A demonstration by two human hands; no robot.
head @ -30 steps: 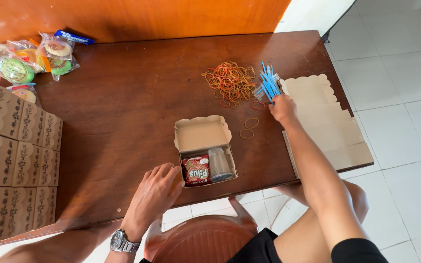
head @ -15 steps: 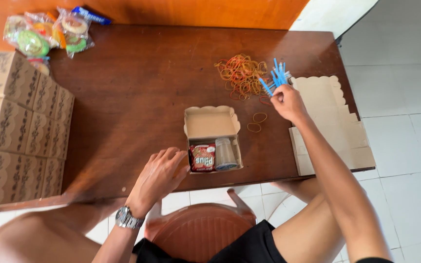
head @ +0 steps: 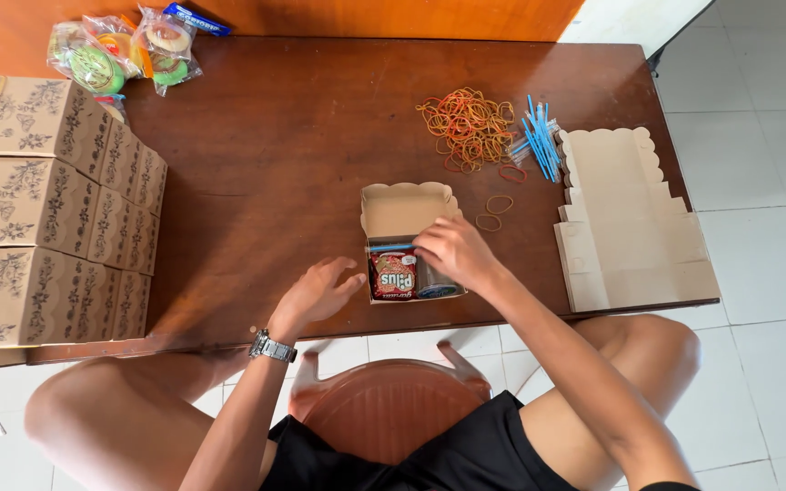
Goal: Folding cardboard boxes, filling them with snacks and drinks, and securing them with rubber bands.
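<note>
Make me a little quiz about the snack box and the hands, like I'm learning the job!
1. True or false: the lid of the open cardboard snack box is shut.
2. Which hand is over the box, laying a blue straw in it?
A. left hand
B. right hand
3. What lies in a heap next to the bunch of blue straws at the far side of the table?

Key:
1. False. The lid stands open, and a red snack packet shows inside.
2. B. The left hand rests on the table beside the box.
3. Rubber bands, orange and yellow.
</note>
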